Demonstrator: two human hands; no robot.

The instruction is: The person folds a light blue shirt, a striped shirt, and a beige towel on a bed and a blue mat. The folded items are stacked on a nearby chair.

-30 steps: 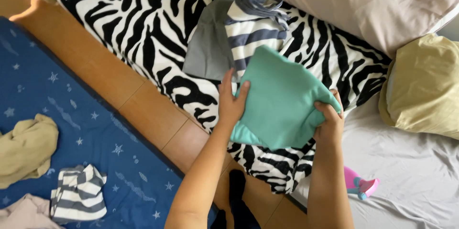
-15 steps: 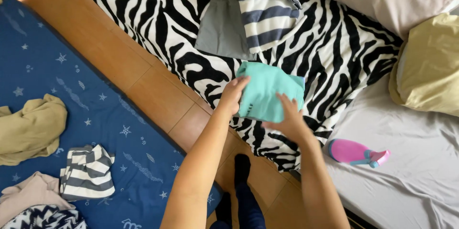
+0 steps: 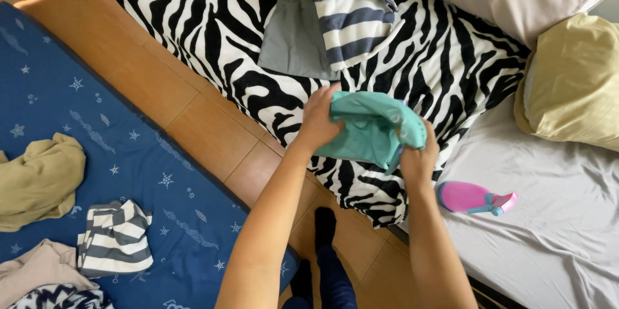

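A: The teal cloth (image 3: 371,129), what state is it in?

B: Soft, plain teal, no pattern. It is bunched and partly folded into a compact wad, with creases across the top and a loose edge hanging at its lower right.

A: Where does it lie?

B: Just above the zebra blanket (image 3: 213,25), near the bed's edge. From the striped shirt (image 3: 351,22) it sits at about 6 o'clock, close by but apart.

A: Held?

B: Yes. The left hand (image 3: 320,122) grips its 9 o'clock side, the right hand (image 3: 418,157) its 4 o'clock corner.
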